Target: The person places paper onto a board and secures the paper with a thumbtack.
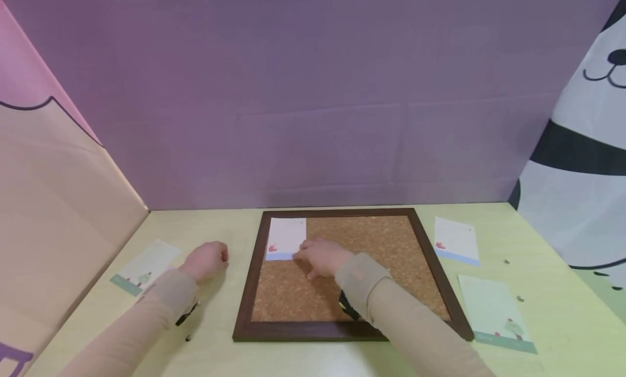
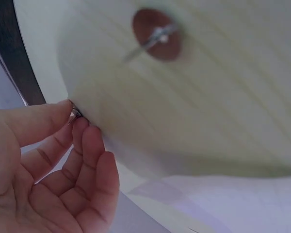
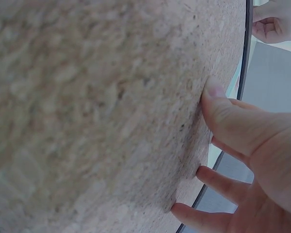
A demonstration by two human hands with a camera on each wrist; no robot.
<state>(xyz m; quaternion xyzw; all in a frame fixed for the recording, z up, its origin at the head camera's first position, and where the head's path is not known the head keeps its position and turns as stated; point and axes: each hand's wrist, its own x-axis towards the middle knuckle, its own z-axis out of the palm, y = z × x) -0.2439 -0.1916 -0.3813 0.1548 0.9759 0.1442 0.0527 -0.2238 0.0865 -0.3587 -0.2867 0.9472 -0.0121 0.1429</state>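
Touching a white card (image 1: 288, 237) at its near right corner, the right hand (image 1: 324, 256) spans the corkboard (image 1: 293, 295), fingers spread and clamped on nothing, as I watch from my distant station. The card lies flat on the cork in the board's far left corner, just inside the dark frame (image 1: 246, 287). In the right wrist view, I see the thumb and two fingertips meeting the cork itself.

Well apart from it, over the pale table (image 1: 215, 360), the left hand (image 1: 206, 259) pinches a small metal piece (image 2: 76, 112) between thumb and fingertips; I cannot tell which way that piece points. A pin with a reddish-brown round head (image 2: 146, 31) lies near, blurred.

I judge the card light, thin and bendable, easily creased and apt to slide on bare cork; an edge or corner suits a fingertip hold, while flat pressure steadies it best. The metal piece looks stiff, tiny and easy to drop, best pinched at its widest part.

The card's long axis appears to run from the person toward the board's far edge, roughly parallel to the frame's left side, its blue band (image 1: 280, 256) and red figure (image 1: 272, 248) at the near end.
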